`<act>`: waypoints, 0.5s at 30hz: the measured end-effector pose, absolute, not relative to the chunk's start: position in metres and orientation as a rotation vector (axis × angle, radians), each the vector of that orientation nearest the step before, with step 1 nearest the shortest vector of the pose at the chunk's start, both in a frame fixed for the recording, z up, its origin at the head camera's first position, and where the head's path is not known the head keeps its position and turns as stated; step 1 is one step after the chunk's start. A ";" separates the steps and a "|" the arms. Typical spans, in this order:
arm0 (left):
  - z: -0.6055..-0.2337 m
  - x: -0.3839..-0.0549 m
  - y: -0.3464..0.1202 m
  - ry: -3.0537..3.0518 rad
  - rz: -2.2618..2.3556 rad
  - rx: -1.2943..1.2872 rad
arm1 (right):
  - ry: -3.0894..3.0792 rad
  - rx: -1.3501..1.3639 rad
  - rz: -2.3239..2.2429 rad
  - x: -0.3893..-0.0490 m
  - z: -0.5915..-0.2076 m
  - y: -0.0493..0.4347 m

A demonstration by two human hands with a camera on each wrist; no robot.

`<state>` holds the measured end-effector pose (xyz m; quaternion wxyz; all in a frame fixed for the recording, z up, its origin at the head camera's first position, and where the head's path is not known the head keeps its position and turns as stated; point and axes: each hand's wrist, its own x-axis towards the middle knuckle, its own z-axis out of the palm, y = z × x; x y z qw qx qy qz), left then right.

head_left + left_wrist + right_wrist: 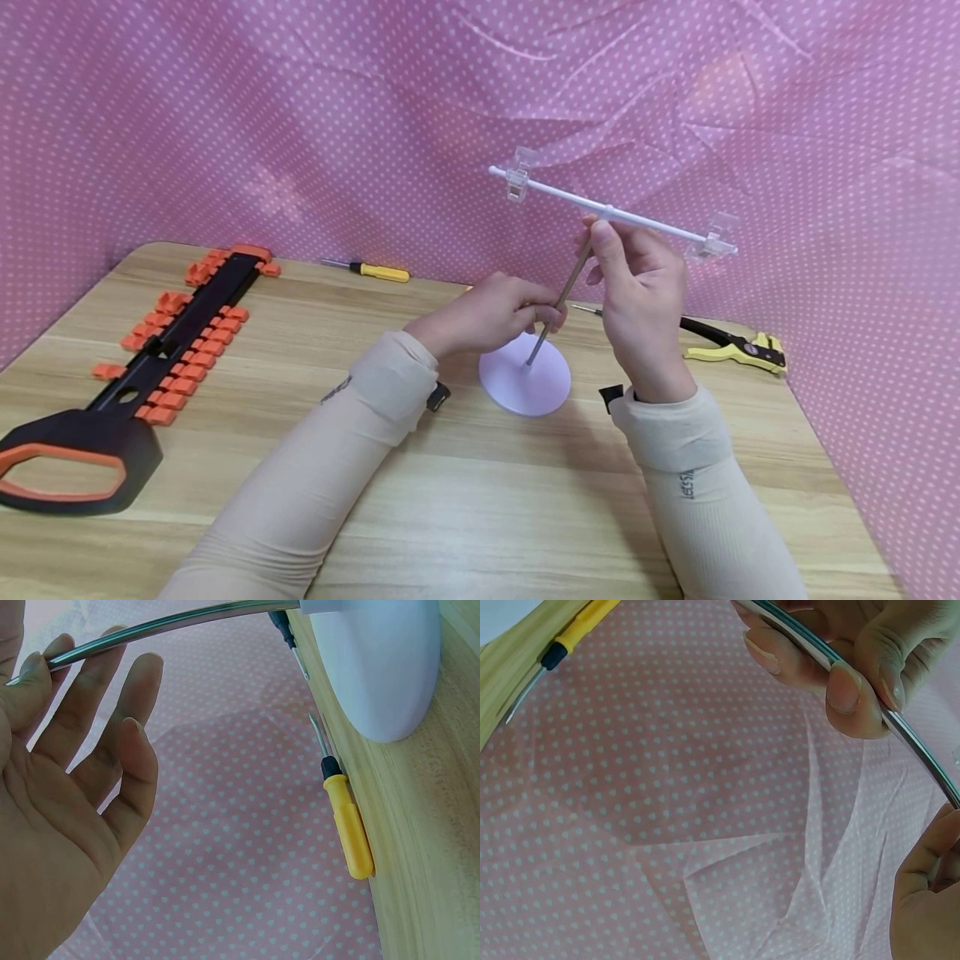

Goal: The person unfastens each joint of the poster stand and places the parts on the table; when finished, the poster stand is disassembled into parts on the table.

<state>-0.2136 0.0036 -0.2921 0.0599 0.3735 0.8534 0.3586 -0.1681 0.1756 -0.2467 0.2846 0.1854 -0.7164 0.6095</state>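
A small stand has a round white base on the table, a slim metal rod rising at a slant from it, and a white crossbar at the top. Clear plastic clips sit near both ends of the crossbar. My left hand pinches the rod partway up, above the base; the left wrist view shows its thumb against the rod and the other fingers spread. Higher up, my right hand grips the rod's top just under the crossbar, between thumb and fingers.
On the left lies a long black tool with a looped handle and several orange pieces along its sides. A yellow-handled screwdriver is at the back edge. Yellow-and-black pliers lie at the right, beside a thin metal shaft partly hidden by my right hand. Pink dotted cloth hangs behind.
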 end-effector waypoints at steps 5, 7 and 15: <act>-0.292 -0.214 0.004 2.583 1.089 1.129 | -1.920 0.492 1.636 -0.168 -0.247 0.176; -0.292 -0.213 0.004 2.581 1.089 1.128 | -1.916 0.493 1.641 -0.168 -0.247 0.176; -0.292 -0.213 0.003 2.573 1.096 1.125 | -1.907 0.499 1.650 -0.168 -0.247 0.176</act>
